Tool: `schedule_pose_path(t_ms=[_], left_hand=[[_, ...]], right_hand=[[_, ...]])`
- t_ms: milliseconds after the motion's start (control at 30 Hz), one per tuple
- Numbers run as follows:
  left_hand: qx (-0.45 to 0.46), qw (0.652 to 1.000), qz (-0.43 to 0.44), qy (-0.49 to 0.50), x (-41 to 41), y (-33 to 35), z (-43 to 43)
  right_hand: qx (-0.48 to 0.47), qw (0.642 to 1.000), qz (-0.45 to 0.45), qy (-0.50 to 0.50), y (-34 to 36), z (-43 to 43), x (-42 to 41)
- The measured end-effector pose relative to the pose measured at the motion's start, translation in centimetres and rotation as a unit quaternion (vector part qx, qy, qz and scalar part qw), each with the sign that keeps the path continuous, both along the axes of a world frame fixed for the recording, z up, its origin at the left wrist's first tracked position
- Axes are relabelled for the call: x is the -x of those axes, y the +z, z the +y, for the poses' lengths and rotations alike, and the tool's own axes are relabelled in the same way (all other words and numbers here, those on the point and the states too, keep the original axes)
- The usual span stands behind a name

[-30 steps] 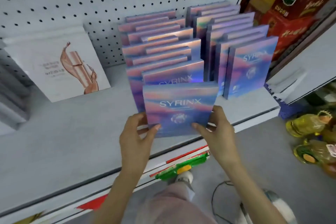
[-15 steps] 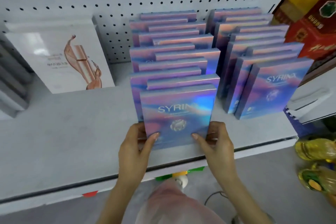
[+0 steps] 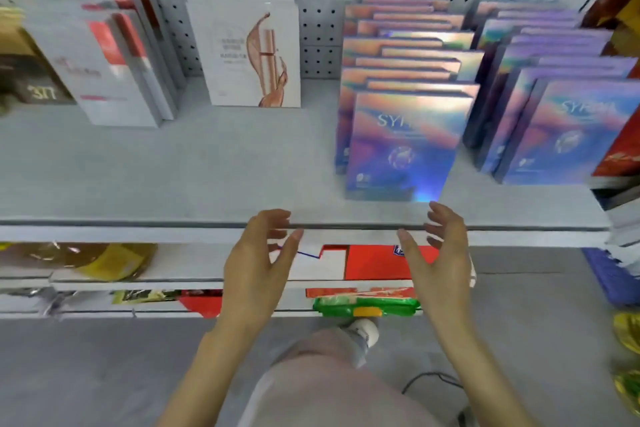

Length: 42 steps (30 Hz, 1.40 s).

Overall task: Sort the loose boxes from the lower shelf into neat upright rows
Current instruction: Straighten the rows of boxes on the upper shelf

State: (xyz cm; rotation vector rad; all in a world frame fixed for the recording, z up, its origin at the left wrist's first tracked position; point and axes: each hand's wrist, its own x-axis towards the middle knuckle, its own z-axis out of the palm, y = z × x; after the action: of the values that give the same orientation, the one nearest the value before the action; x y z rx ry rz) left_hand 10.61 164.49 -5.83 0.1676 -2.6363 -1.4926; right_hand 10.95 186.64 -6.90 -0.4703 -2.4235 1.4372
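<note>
Two rows of iridescent purple-blue SYRINX boxes stand upright on the grey shelf (image 3: 173, 170). The front box of the left row (image 3: 401, 146) faces me near the shelf's front edge. To its right stands the second row (image 3: 561, 135). My left hand (image 3: 256, 263) and my right hand (image 3: 440, 256) hover in front of the shelf edge, below the left row. Both hold nothing, with fingers spread and relaxed, palms turned toward each other. Neither hand touches a box.
A white box with a copper swirl print (image 3: 249, 52) leans on the pegboard. Grey-and-red boxes (image 3: 114, 59) stand further left. Lower shelves hold a red-and-white box (image 3: 374, 262), a green package (image 3: 367, 307) and yellow items (image 3: 104, 260). Red boxes (image 3: 620, 146) crowd the right edge.
Both hands have let go of the front box, which now stands at the front of the left row, and have drawn back below the shelf edge. The view has swung left.
</note>
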Motion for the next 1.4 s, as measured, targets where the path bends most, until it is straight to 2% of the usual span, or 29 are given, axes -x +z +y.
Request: schedule_pose_path(t_ms=[100,200,333,467,633,867,967,1167,1400], left_hand=[[-0.005,0.999,-0.03,0.026,-5.7,-1.5,-3.1],[-0.053,0.993,-0.08,0.063,-11.2,-2.9,-6.0],[-0.048,0.987,-0.103,0.115,-17.5,-2.9,-10.2],[-0.043,0.978,-0.118,0.166,-20.5,-3.0,-14.5],[-0.067,0.974,-0.123,0.181,-21.6,-3.9,-19.4],[-0.112,0.971,-0.105,0.185,-19.5,-3.7,-32.4],[-0.1,0.975,-0.103,0.17,-16.9,-2.0,-41.5],[-0.062,0.986,-0.032,0.152,-8.8,3.4,-57.7],[-0.071,0.993,0.017,0.091,1.9,6.5,-63.8]], right_hand=[[-0.032,0.993,-0.049,0.107,-0.3,-2.8,-3.8],[0.002,0.982,-0.091,0.164,-0.8,-6.1,-7.7],[0.01,0.956,-0.155,0.251,-2.0,-11.1,-12.6],[-0.025,0.93,-0.17,0.325,-2.5,-15.2,-14.6],[-0.057,0.909,-0.178,0.372,-1.8,-21.1,-13.6],[-0.056,0.892,-0.181,0.41,-1.2,-36.3,-8.2],[-0.041,0.901,-0.171,0.397,-0.5,-44.6,-5.6],[-0.01,0.922,-0.126,0.366,3.6,-58.3,-0.6],[-0.033,0.946,-0.074,0.314,6.9,-63.9,6.6]])
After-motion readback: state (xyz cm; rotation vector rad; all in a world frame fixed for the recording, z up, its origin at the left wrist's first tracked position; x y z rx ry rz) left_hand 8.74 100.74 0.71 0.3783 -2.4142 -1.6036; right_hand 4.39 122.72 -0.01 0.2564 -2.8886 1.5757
